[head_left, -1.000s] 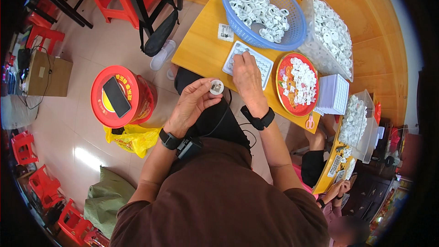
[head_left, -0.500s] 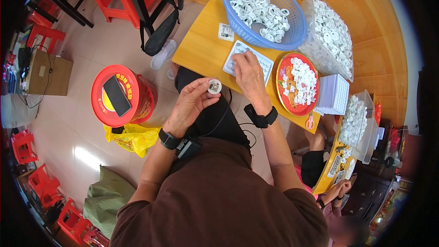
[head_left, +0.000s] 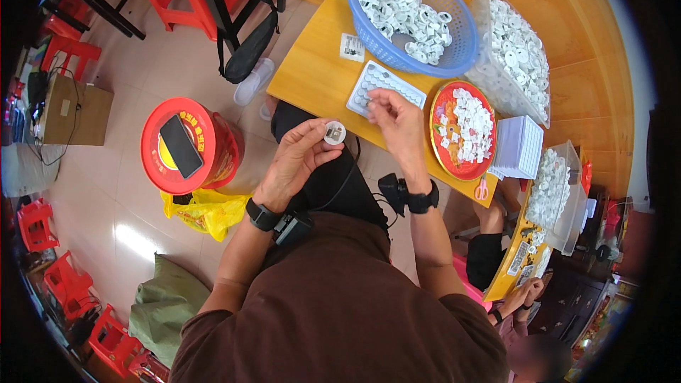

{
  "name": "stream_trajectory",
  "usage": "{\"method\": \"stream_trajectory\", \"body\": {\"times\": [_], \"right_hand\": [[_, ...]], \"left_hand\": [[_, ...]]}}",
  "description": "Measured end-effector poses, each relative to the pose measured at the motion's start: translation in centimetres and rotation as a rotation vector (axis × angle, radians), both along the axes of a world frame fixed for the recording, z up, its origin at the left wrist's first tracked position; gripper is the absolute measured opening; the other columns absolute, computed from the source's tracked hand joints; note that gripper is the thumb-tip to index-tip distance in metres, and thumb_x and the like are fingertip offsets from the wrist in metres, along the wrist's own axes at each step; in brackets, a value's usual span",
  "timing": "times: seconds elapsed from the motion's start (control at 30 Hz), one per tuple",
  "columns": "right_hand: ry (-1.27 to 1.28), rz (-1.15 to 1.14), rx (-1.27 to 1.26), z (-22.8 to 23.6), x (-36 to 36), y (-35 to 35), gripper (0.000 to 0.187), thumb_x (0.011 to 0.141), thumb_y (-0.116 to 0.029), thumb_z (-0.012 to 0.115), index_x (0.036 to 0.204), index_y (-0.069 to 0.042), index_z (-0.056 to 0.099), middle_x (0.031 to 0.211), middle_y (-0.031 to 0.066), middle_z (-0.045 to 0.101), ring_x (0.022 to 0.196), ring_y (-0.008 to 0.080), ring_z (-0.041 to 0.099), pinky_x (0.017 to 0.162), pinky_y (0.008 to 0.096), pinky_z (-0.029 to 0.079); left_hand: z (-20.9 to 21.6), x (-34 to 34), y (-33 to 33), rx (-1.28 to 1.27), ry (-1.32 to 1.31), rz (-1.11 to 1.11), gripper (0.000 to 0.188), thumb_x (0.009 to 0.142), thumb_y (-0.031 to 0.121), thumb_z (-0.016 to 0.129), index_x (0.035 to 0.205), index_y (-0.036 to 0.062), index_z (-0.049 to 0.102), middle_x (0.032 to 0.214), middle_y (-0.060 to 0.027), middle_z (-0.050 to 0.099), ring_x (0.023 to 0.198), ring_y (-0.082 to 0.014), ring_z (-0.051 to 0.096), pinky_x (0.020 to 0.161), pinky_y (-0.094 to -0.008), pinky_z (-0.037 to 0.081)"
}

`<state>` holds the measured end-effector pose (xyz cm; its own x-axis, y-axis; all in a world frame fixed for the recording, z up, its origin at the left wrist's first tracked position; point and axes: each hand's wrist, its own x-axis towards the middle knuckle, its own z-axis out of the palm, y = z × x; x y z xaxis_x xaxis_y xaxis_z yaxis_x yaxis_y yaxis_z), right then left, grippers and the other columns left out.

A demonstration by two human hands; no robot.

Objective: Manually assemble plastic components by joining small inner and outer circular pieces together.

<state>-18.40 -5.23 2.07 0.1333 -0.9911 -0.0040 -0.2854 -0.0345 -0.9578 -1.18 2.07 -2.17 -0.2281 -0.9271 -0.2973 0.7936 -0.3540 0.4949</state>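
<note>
We pinch round white plastic piece (head_left: 335, 132) in left hand (head_left: 294, 159), above lap (head_left: 323, 188). Right hand (head_left: 399, 122) hovers by near edge of white tray (head_left: 404, 86), fingertips close together; can't tell whether holding anything. Likely part-picking step; calls for precise fingertip placement.

The round piece (head_left: 334, 132) was white with a greyish-brown centre. The tray (head_left: 399, 87) was white, patterned with rows of circles. The tabletop (head_left: 312, 67) was yellow-brown. The basket (head_left: 464, 39) was blue with a perforated pattern; the plate (head_left: 464, 169) was red with a gold rim and orange motif. The scissors (head_left: 481, 190) were pink. The drum (head_left: 224, 163) was red with yellow markings; the shirt (head_left: 333, 298) was dark brown.
</note>
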Motion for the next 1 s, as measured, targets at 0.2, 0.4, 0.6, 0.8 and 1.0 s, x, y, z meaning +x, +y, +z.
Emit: {"method": "stream_trajectory", "body": {"times": [0.2, 0.4, 0.6, 0.8, 1.0], "right_hand": [[0.131, 0.095, -0.248, 1.6, 1.5, 3.8, 0.012, 0.076, 0.002, 0.06, 0.088, -0.001, 0.061, 0.075, 0.0085, 0.059, 0.066, 0.0164, 0.059, 0.058, 0.0268, 0.046], [0.27, 0.075, -0.54, 0.7, 2.5, 5.0, 0.012, 0.073, 0.003, 0.062, 0.083, -0.003, 0.06, 0.077, 0.0092, 0.056, 0.065, 0.0264, 0.058, 0.056, 0.0324, 0.046], [0.314, 0.07, -0.607, 0.7, 2.5, 5.3, 0.013, 0.072, 0.004, 0.063, 0.082, -0.003, 0.06, 0.076, 0.0091, 0.055, 0.065, 0.0259, 0.058, 0.055, 0.0322, 0.046], [0.266, 0.074, -0.539, 0.9, 2.4, 5.4, 0.012, 0.071, 0.004, 0.063, 0.081, -0.003, 0.059, 0.073, 0.0093, 0.054, 0.064, 0.0262, 0.057, 0.055, 0.032, 0.046], [0.299, 0.103, -0.583, 0.8, 2.4, 5.6, 0.012, 0.071, 0.005, 0.063, 0.079, -0.002, 0.058, 0.074, 0.0099, 0.055, 0.063, 0.0264, 0.057, 0.054, 0.0322, 0.045]], "left_hand": [[0.4, -0.1, 0.2, -0.013, -0.039, -0.001, 0.026, 0.09, 0.015, 0.053, 0.111, 0.0006, 0.055, 0.099, -0.0092, 0.062, 0.085, -0.018, 0.064, 0.074, -0.0286, 0.055], [0.9, -0.4, 0.4, -0.031, -0.125, 0.001, 0.022, 0.089, 0.014, 0.054, 0.108, 0.003, 0.058, 0.098, -0.0064, 0.063, 0.086, -0.0144, 0.063, 0.073, -0.0268, 0.054], [1.0, -0.5, 0.5, -0.052, -0.147, 0.013, 0.022, 0.088, 0.013, 0.055, 0.108, 0.0036, 0.059, 0.098, -0.0054, 0.063, 0.086, -0.0125, 0.062, 0.075, -0.0258, 0.053], [1.1, -0.6, 0.5, -0.053, -0.152, 0.008, 0.022, 0.088, 0.012, 0.055, 0.108, 0.0033, 0.059, 0.1, -0.006, 0.062, 0.087, -0.0126, 0.062, 0.076, -0.0261, 0.053], [1.3, -0.6, 0.6, -0.054, -0.163, 0.016, 0.022, 0.088, 0.012, 0.055, 0.108, 0.0032, 0.059, 0.101, -0.0064, 0.062, 0.087, -0.0133, 0.062, 0.077, -0.0266, 0.053]]}}
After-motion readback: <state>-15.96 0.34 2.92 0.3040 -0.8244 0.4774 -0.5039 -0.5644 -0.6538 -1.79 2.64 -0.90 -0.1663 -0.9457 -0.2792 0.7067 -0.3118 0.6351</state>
